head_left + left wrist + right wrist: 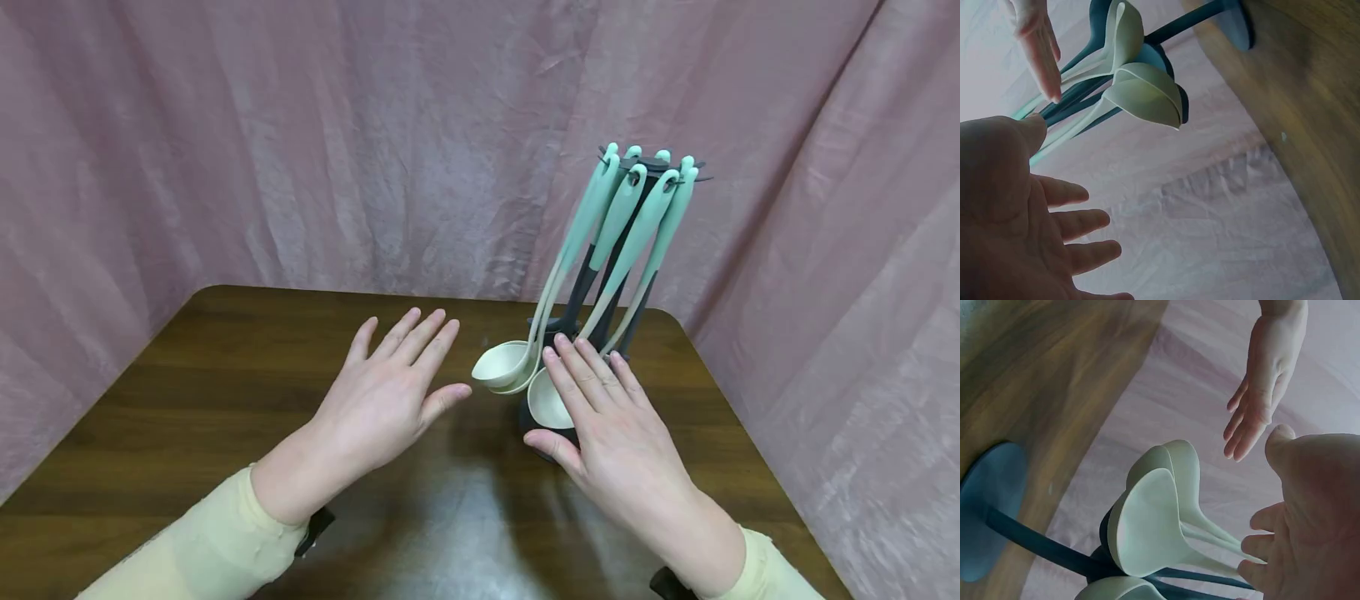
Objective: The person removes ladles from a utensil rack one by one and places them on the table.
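My left hand (381,398) hovers over the table with its fingers straight and spread, holding nothing. To its right, my right hand (618,442) is also spread flat, in front of the lower part of a utensil stand. Both palms face away from the head camera. The dark utensil stand (992,500) has a round base and a thin post. Several kitchen utensils with mint-green handles (630,212) hang from its top. Cream ladles (501,365) hang on the left side, and another cream bowl-shaped head (549,402) is partly hidden by my right hand.
The brown wooden table (225,375) has rounded far corners. Pink curtains (300,150) hang behind it and along the right side. Dark wrist straps (315,532) show at the sleeves. The stand is at the table's right half.
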The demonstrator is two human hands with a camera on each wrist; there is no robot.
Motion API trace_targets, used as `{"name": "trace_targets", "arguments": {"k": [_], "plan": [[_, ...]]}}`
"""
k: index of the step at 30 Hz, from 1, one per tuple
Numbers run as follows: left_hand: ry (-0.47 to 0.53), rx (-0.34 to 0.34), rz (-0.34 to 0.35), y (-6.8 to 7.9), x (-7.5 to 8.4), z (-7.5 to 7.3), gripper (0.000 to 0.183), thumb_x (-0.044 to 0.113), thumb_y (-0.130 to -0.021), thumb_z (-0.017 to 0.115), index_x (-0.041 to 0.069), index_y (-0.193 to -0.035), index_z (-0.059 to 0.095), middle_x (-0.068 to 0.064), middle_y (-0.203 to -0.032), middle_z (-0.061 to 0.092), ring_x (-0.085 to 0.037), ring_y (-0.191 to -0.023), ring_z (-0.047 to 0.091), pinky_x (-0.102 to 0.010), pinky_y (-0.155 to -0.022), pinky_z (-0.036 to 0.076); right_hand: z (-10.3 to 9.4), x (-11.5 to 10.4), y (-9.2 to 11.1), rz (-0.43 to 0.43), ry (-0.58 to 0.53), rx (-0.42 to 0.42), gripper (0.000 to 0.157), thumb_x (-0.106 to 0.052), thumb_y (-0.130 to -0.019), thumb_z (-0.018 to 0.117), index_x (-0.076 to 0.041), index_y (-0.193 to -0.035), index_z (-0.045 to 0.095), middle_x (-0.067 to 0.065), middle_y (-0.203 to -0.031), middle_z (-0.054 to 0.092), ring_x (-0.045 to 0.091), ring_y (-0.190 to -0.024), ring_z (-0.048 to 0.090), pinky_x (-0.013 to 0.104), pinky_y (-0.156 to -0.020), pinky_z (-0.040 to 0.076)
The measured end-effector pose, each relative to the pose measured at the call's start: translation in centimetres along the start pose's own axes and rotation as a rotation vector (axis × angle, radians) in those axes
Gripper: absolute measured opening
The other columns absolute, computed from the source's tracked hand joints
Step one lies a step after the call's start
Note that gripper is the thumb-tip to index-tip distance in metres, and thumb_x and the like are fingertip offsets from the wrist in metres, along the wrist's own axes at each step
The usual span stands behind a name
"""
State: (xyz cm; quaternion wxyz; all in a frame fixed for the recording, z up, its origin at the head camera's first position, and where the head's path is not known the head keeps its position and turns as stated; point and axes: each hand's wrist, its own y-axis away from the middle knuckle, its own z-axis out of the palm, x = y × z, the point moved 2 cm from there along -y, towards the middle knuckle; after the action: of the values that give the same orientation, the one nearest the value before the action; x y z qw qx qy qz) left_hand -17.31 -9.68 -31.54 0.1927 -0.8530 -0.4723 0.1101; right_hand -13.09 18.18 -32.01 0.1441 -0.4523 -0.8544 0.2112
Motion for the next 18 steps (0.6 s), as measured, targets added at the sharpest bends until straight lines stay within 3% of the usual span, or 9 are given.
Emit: {"name": "trace_targets", "arguments": {"k": [8,18], "plan": [[0.019,0.030,0.029,-1.8,0.6,0.0,0.077,0.061,-0.111,0.057,0.013,-0.170,0.044,-0.011,-0.172,0.045,-0.035,-0.160,0.040,-0.068,-0.125,0.027,-1.4,0.8,0.3,0.001,0.002,0.096,0.091,-0.074,-0.112,0.028,-0.004,-0.169,0.042,0.013,-0.176,0.039,0.035,-0.163,0.033,0.055,-0.132,0.021],[0.067,0.093,0.059,-4.2,1.6,-0.3,0.074,0.058,-0.110,0.062,0.010,-0.166,0.049,-0.011,-0.166,0.053,-0.034,-0.152,0.050,-0.065,-0.122,0.035,-3.5,2.0,-0.9,-0.007,0.031,0.173,0.091,-0.073,-0.112,0.030,-0.001,-0.168,0.042,0.014,-0.176,0.039,0.037,-0.162,0.035,0.055,-0.133,0.020]]}}
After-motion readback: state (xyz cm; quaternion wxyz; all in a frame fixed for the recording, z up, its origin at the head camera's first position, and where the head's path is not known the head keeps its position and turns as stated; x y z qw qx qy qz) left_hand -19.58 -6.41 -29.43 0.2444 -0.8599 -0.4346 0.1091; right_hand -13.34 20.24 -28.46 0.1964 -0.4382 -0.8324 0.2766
